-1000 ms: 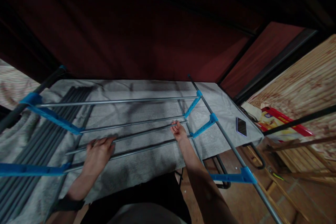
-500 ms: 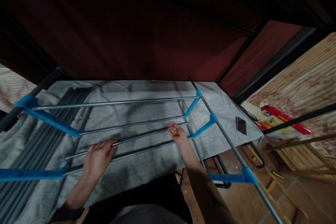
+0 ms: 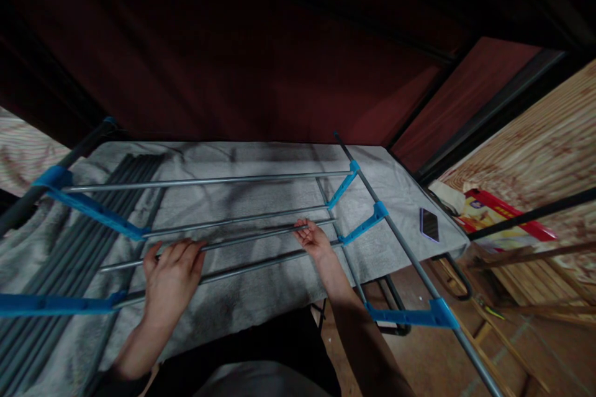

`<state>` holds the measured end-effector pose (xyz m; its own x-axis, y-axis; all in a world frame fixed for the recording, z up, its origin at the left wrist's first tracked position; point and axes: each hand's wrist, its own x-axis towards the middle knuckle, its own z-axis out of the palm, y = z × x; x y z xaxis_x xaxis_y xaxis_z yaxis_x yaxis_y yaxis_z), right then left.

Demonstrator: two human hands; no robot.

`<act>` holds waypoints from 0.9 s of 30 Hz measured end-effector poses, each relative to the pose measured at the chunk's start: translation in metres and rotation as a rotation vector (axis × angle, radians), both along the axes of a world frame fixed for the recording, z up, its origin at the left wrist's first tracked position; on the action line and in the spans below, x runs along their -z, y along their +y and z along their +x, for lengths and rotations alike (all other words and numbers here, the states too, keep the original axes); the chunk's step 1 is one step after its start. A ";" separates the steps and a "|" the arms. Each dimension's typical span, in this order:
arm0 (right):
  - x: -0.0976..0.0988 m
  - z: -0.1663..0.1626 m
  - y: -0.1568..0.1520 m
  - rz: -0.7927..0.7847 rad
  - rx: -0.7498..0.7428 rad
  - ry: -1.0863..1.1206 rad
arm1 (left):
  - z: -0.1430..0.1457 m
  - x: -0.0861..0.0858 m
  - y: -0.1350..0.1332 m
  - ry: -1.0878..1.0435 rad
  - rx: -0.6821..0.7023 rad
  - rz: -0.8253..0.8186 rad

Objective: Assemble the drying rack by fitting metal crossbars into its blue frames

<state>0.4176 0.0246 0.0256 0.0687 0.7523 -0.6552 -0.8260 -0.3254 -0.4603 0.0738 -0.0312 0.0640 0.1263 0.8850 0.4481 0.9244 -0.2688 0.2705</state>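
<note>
A loose grey metal tube (image 3: 251, 237) lies across the inside of a rack frame, with both of my hands on it. My left hand (image 3: 174, 270) wraps over the tube near its left end, fingers curled. Toward the other end, my right hand (image 3: 310, 237) pinches the same tube, palm partly up. The frame has grey side poles (image 3: 410, 254) and blue plastic brackets (image 3: 365, 223) joined by crossing tubes. One fixed crossbar (image 3: 265, 268) runs just nearer to me than the held tube, and another crossbar (image 3: 209, 182) sits farther back.
Several grey tubes (image 3: 60, 267) lie side by side at the left on the grey cloth (image 3: 261, 164) covering the table. A phone (image 3: 429, 224) rests near the right edge. Beyond it are a red package (image 3: 507, 214) and wooden slatted furniture (image 3: 535, 279) on the tiled floor.
The held tube has shifted a little to the left and slightly upward in view. My left hand has risen with it, its fingers more bunched. My right hand has barely moved.
</note>
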 end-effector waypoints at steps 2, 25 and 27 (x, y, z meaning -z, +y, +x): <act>-0.001 -0.001 -0.001 0.003 -0.001 0.001 | -0.002 0.000 -0.001 0.064 -0.011 0.022; -0.003 0.012 -0.010 0.037 0.065 -0.078 | -0.007 0.000 -0.017 0.172 -0.271 -0.034; -0.004 0.012 -0.010 0.026 0.066 -0.058 | -0.007 -0.001 -0.017 0.198 -0.268 -0.047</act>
<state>0.4293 0.0144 0.0293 0.1561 0.7615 -0.6290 -0.8170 -0.2583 -0.5155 0.0672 -0.0479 0.0651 -0.0336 0.9177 0.3960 0.9964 -0.0002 0.0849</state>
